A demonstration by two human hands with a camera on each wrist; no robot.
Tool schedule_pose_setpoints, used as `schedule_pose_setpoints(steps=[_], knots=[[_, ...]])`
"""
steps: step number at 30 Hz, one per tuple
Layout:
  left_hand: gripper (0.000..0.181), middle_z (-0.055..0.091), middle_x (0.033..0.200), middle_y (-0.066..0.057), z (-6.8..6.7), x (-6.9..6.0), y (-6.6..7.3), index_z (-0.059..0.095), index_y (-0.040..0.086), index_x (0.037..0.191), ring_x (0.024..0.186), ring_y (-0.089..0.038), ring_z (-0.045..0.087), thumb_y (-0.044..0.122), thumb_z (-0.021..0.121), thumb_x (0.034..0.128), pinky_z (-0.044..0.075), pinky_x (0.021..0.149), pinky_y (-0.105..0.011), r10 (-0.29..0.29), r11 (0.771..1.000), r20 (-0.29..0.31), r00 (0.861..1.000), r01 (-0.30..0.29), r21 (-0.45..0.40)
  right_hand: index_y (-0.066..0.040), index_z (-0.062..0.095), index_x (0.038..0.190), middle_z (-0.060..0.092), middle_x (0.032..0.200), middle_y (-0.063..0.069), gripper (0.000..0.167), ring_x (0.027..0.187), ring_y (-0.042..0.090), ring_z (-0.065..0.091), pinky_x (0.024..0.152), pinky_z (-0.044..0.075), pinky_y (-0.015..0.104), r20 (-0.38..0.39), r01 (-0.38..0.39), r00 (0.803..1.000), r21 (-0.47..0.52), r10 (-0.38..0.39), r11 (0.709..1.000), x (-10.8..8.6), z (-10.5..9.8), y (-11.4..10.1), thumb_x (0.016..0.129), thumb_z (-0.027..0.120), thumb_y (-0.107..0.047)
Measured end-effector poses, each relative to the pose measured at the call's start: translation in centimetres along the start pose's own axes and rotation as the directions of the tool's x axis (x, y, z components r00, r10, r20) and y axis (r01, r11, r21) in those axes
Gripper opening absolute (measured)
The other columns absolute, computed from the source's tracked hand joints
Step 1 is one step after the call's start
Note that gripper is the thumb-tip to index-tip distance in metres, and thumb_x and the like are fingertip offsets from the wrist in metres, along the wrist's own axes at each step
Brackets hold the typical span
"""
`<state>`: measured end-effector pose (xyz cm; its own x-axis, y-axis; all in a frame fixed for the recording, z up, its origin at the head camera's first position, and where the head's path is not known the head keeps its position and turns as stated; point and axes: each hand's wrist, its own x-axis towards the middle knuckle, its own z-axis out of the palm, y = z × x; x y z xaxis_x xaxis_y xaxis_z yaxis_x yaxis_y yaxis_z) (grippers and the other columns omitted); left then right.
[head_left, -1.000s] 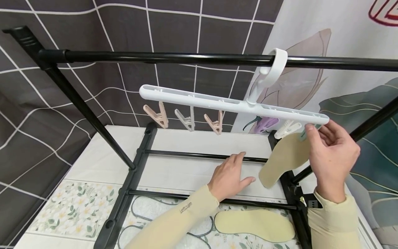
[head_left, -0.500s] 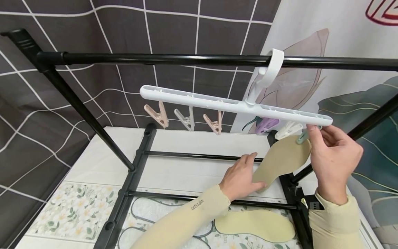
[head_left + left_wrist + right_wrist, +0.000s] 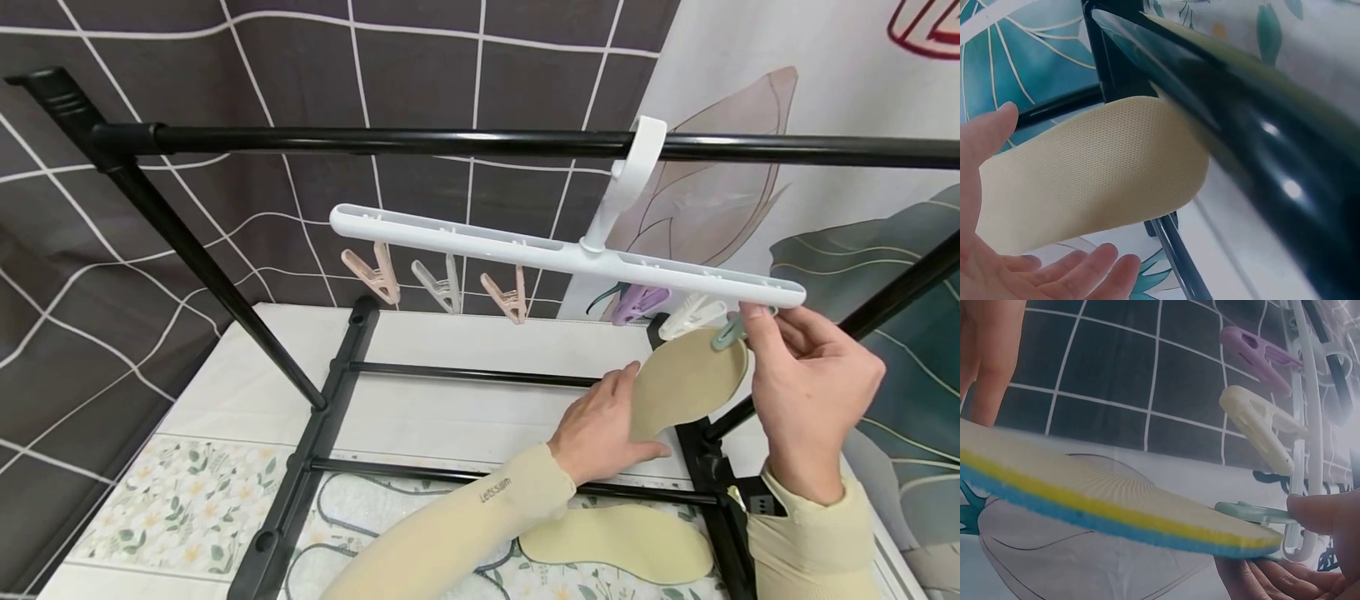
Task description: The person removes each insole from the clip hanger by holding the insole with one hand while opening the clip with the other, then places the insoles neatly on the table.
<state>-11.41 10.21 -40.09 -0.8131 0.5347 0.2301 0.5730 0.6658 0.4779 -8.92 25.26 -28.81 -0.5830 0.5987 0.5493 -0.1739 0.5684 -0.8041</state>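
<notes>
My right hand [image 3: 817, 383] pinches a green clothespin [image 3: 727, 332] under the right end of a white clip hanger [image 3: 465, 244]. The clothespin's tip lies over the upper edge of a beige insole [image 3: 686, 379], which hangs down from there. In the right wrist view the insole [image 3: 1116, 487] shows a yellow and blue layered edge. Beside the insole's lower part is my left hand [image 3: 596, 425], its fingers behind it. The left wrist view shows the thumb and loosely spread fingers on either side of the insole [image 3: 1097, 169]; contact is hard to tell.
The hanger hooks over a black rack bar [image 3: 390, 140]. Purple [image 3: 639, 303], white [image 3: 692, 316], pink [image 3: 373, 273] and grey clothespins hang along it. Another insole [image 3: 615, 546] and grey-edged white pads [image 3: 375, 504] lie below, near a lower black bar [image 3: 517, 377].
My left hand has moved right to the hanging insole and now covers its lower end. The hanger has shifted slightly left on the bar, while my right hand stays at the green clothespin.
</notes>
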Motion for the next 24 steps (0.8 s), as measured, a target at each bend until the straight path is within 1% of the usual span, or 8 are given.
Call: schedule_pose_setpoints(steps=[3, 8, 12, 16, 20, 24], knots=[[0.110, 0.051, 0.144, -0.009, 0.15, 0.09, 0.15, 0.025, 0.007, 0.157, 0.122, -0.014, 0.056, 0.059, 0.080, 0.0777, 0.053, 0.092, -0.027, 0.008, 1.000, -0.011, 1.000, -0.008, -0.006, -0.012, 0.077, 0.115, 0.075, 0.098, -0.007, 0.030, 0.083, -0.009, 0.068, 0.084, 0.054, 0.017, -0.002, -0.011, 1.000, -0.001, 0.011, 1.000, -0.16, -0.03, -0.13, 0.089, 0.077, -0.026], [0.107, 0.054, 0.139, -0.009, 0.18, 0.17, 0.35, 0.026, 0.006, 0.156, 0.118, -0.013, 0.059, 0.057, 0.080, 0.0794, 0.054, 0.089, -0.025, 0.021, 1.000, -0.055, 0.998, -0.023, -0.018, -0.012, 0.077, 0.114, 0.075, 0.097, -0.007, 0.029, 0.084, -0.008, 0.068, 0.085, 0.055, 0.018, 0.001, -0.006, 1.000, 0.006, 0.006, 1.000, -0.45, -0.02, -0.39, 0.089, 0.077, -0.025], [0.103, 0.057, 0.133, -0.007, 0.11, 0.12, 0.37, 0.030, 0.007, 0.155, 0.112, -0.011, 0.060, 0.056, 0.081, 0.0790, 0.055, 0.084, -0.025, 0.009, 0.999, -0.077, 0.997, -0.011, -0.030, -0.012, 0.077, 0.116, 0.075, 0.100, -0.003, 0.029, 0.086, -0.008, 0.068, 0.087, 0.054, 0.020, 0.001, 0.008, 1.000, 0.001, -0.008, 1.000, -0.61, -0.08, -0.46, 0.089, 0.077, -0.024], [0.101, 0.059, 0.130, -0.005, 0.06, 0.10, 0.21, 0.032, 0.009, 0.153, 0.108, -0.010, 0.061, 0.054, 0.082, 0.0780, 0.054, 0.084, -0.024, -0.006, 0.999, -0.080, 0.997, 0.002, -0.048, -0.013, 0.076, 0.117, 0.075, 0.104, -0.002, 0.030, 0.089, -0.006, 0.069, 0.090, 0.054, 0.022, 0.001, -0.010, 1.000, 0.001, 0.010, 1.000, -0.70, -0.18, -0.45, 0.089, 0.077, -0.025], [0.097, 0.060, 0.128, -0.003, -0.04, 0.01, -0.02, 0.036, 0.011, 0.150, 0.106, -0.008, 0.062, 0.054, 0.083, 0.0773, 0.054, 0.084, -0.022, -0.004, 0.998, -0.089, 0.996, -0.002, -0.064, -0.013, 0.076, 0.117, 0.075, 0.102, -0.004, 0.030, 0.088, -0.007, 0.069, 0.086, 0.054, 0.018, 0.005, -0.008, 1.000, 0.004, 0.008, 1.000, -0.80, -0.18, -0.40, 0.089, 0.077, -0.024], [0.094, 0.061, 0.125, -0.002, -0.30, -0.17, -0.25, 0.039, 0.012, 0.147, 0.105, -0.007, 0.062, 0.053, 0.084, 0.0764, 0.053, 0.082, -0.021, -0.001, 0.997, -0.105, 0.994, -0.007, -0.072, -0.013, 0.077, 0.116, 0.075, 0.100, -0.005, 0.029, 0.083, -0.010, 0.068, 0.076, 0.053, 0.012, 0.017, 0.016, 1.000, -0.006, -0.016, 1.000, -0.84, -0.10, -0.41, 0.090, 0.077, -0.025]])
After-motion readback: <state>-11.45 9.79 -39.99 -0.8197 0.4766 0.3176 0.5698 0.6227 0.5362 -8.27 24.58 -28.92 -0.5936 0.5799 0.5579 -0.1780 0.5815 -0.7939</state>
